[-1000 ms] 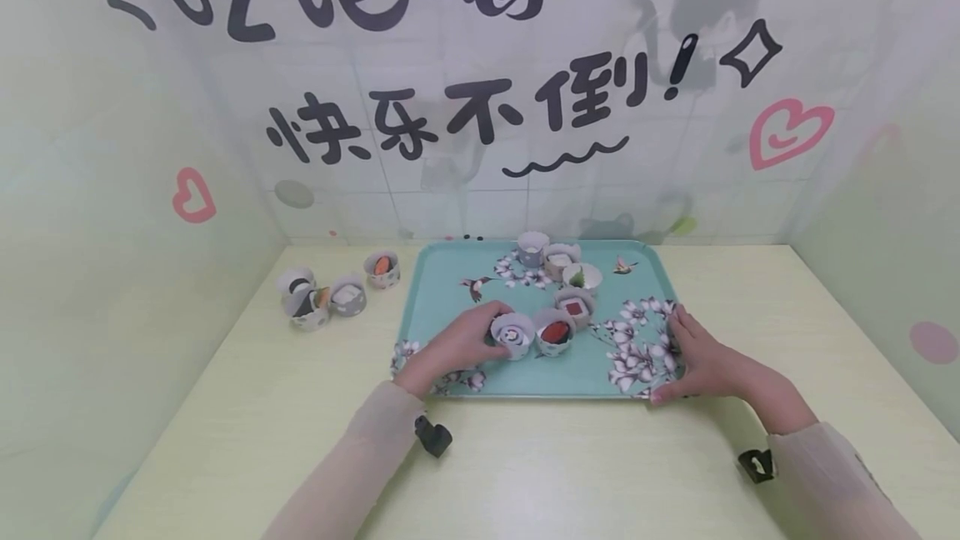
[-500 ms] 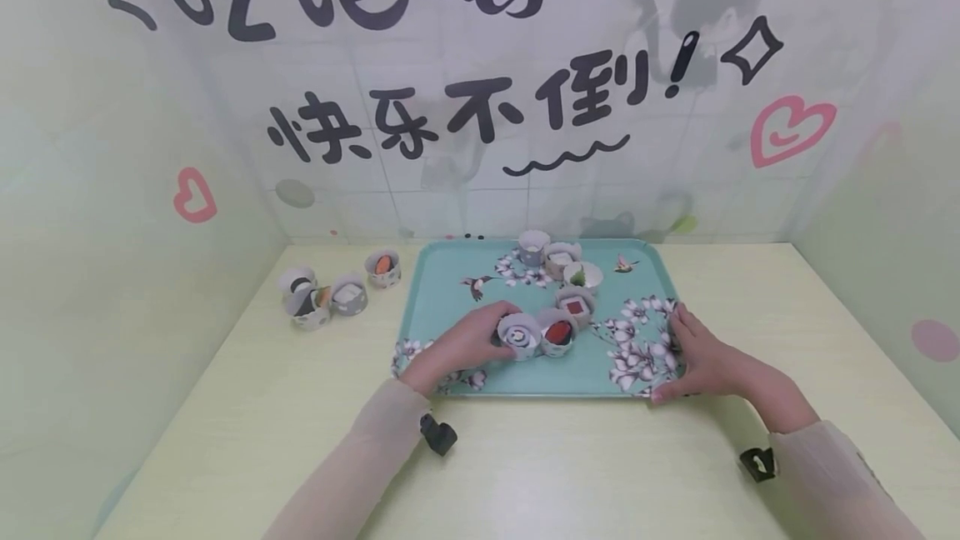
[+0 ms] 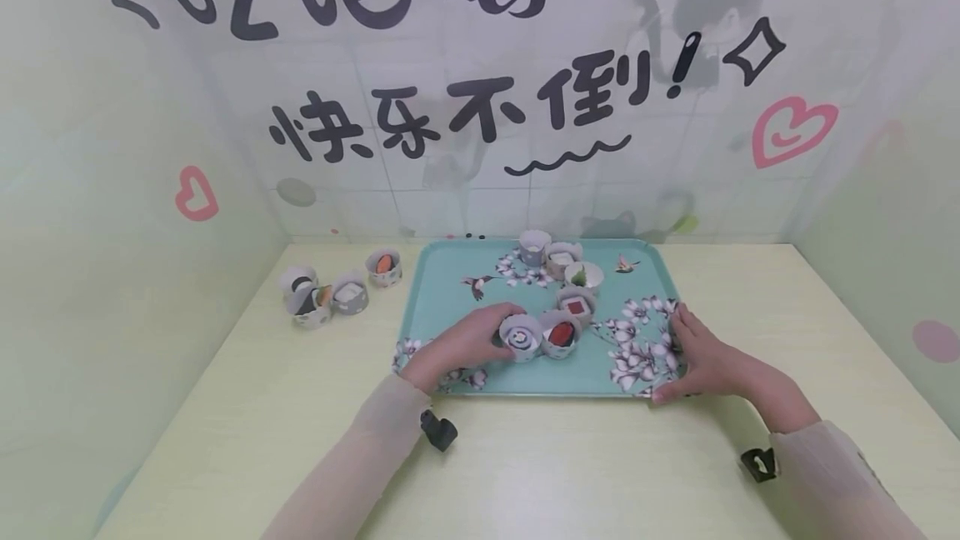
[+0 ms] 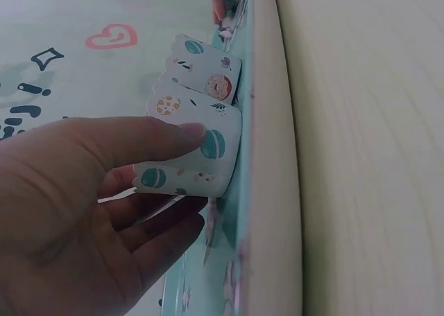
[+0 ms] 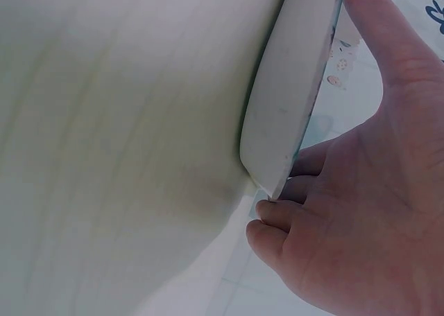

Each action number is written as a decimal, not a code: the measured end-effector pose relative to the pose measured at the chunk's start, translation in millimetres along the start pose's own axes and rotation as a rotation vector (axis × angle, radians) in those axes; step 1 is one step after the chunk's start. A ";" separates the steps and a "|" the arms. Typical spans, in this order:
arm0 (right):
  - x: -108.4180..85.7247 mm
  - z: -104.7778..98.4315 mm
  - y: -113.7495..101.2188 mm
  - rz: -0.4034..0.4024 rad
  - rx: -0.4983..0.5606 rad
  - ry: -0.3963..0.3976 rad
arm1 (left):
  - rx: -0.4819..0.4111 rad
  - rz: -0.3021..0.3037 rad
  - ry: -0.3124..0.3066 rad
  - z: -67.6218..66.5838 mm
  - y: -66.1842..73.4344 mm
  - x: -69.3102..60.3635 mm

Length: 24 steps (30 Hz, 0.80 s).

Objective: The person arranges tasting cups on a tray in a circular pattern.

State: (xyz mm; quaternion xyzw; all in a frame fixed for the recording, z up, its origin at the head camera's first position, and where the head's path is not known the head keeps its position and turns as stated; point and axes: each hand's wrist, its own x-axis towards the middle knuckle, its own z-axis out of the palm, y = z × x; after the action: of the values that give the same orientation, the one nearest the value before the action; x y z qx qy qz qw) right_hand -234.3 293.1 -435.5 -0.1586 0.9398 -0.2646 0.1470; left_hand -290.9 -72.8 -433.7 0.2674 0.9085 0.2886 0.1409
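My left hand (image 3: 474, 340) holds a small paper cup (image 3: 521, 337) with a white and purple swirl piece in it, standing on the turquoise floral tray (image 3: 442, 282). In the left wrist view, the thumb lies along the wall of the cup (image 4: 187, 146) and the fingers are behind it. Right against it stands a cup with a red-orange piece (image 3: 561, 335). Behind that, a cup with a red square (image 3: 576, 307) and several more cups run in a curve to the back. My right hand (image 3: 712, 363) grips the tray's front right corner, thumb at the front rim, fingers at the side.
Left of the tray, several filled paper cups stand on the pale wooden table (image 3: 247, 357), among them a cup with an orange piece (image 3: 384, 267) and a cup with a white piece (image 3: 349, 293). A printed wall sheet (image 3: 465, 207) rises behind the table.
My left hand has slid the swirl cup slightly to the right, up against the cup with the red-orange piece. My right hand has stayed at the tray's corner.
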 end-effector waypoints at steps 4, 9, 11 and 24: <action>0.0 -0.2 0.0 -0.007 0.001 0.001 | -0.014 0.000 0.001 -1.4 -1.2 -1.4; -0.5 -0.3 -0.1 -0.006 -0.008 0.003 | -0.026 -0.024 0.000 -5.4 -1.8 -5.4; -0.5 -0.1 -0.1 -0.003 -0.012 0.003 | -0.041 -0.033 0.001 -7.8 -2.0 -7.4; -0.3 0.7 0.2 -0.014 -0.012 0.012 | -0.091 -0.052 0.065 -19.7 -14.5 -17.4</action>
State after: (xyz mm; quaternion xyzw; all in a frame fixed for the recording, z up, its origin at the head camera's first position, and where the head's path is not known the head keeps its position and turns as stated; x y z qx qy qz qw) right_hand -233.9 293.1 -436.1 -0.1643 0.9411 -0.2611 0.1387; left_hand -290.6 -101.6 -425.0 0.2276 0.9051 0.3345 0.1307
